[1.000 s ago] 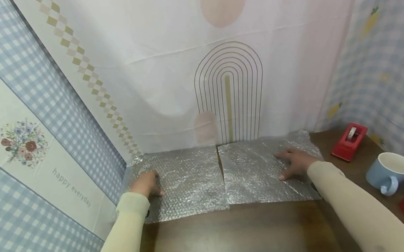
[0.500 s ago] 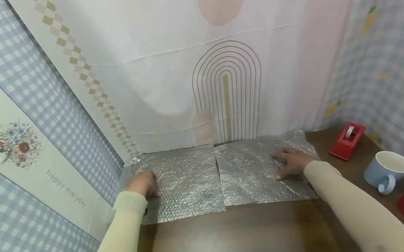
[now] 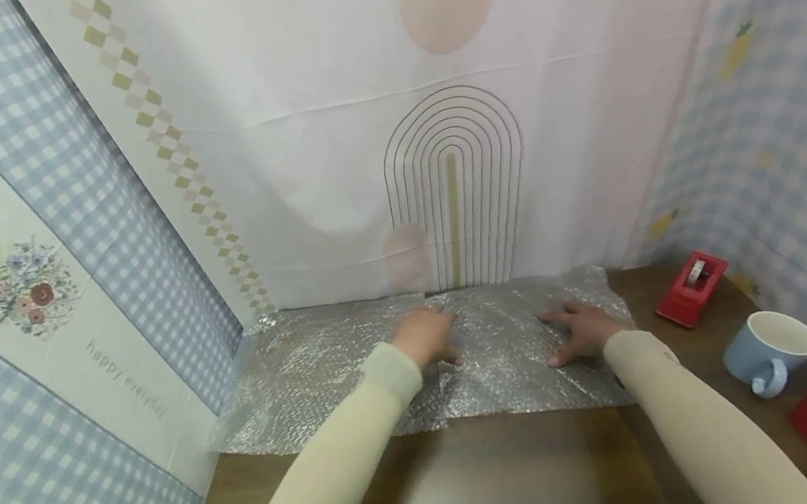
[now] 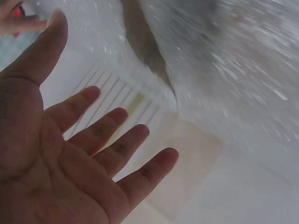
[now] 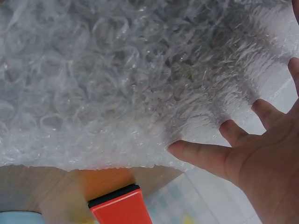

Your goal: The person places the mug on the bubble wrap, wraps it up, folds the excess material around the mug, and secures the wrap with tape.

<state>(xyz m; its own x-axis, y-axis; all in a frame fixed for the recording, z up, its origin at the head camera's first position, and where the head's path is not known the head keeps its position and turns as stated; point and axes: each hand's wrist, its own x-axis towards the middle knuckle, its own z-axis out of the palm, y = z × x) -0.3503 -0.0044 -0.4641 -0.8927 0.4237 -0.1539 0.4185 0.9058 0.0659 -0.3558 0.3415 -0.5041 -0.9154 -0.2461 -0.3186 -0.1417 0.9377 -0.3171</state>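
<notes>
2 bubble-wrap sheets point(image 3: 305, 373) on table point(image 3: 521, 473). Left hand point(image 3: 423, 337) spread wide over where sheets meet; contact unclear. Right hand point(image 3: 583, 329) splayed, touching right sheet point(image 3: 501, 366).

2 arms, clothed to the wrists in pale sleeves point(image 3: 397, 370), are stretched over the table point(image 3: 521, 473) toward its far edge. The left arm point(image 3: 338, 462) is slanted inward, and the left hand point(image 3: 424, 336) is held short of the middle of that edge. In the left wrist view its palm is shown, the 4 fingers point(image 4: 128, 147) nearly straight and slightly parted, the thumb point(image 4: 42, 53) set well apart. The right arm point(image 3: 702, 408) is angled inward too; the right hand point(image 3: 581, 331) is held closer to the far right corner, its fingers fanned out and its thumb parted from them.
</notes>
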